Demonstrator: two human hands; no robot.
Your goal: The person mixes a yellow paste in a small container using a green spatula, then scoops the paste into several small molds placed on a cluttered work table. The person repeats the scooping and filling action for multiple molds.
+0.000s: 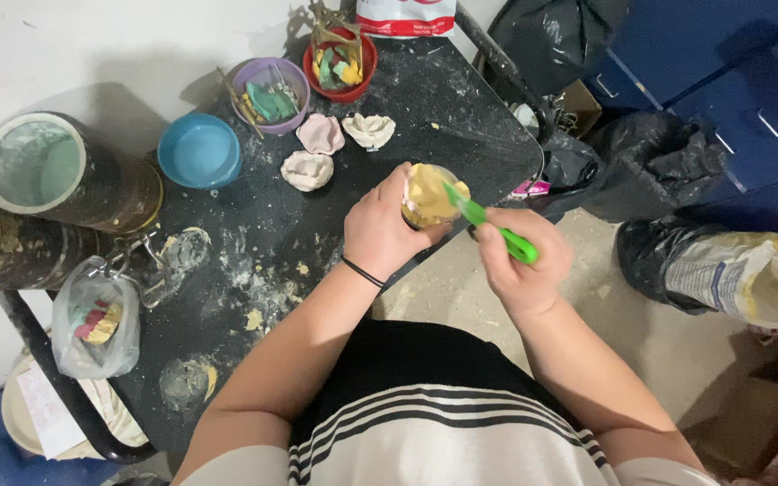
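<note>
Black, paste-spattered tabletop [254, 261] fills my view. Over its near edge my left hand [380, 229] clasps a small clear cup [427, 196] of yellowish paste, while my right hand [520, 270] pinches a green plastic spatula [488, 225], its tip in the cup. Beyond sit an empty blue bowl [198, 150], a purple bowl [270, 94] holding green pieces, and a red bowl [339, 65] of mixed scraps.

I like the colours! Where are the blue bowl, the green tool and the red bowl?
blue bowl [198, 151], head view, inside bottom.
green tool [497, 232], head view, handle by right hand.
red bowl [360, 88], head view, front rim.
</note>
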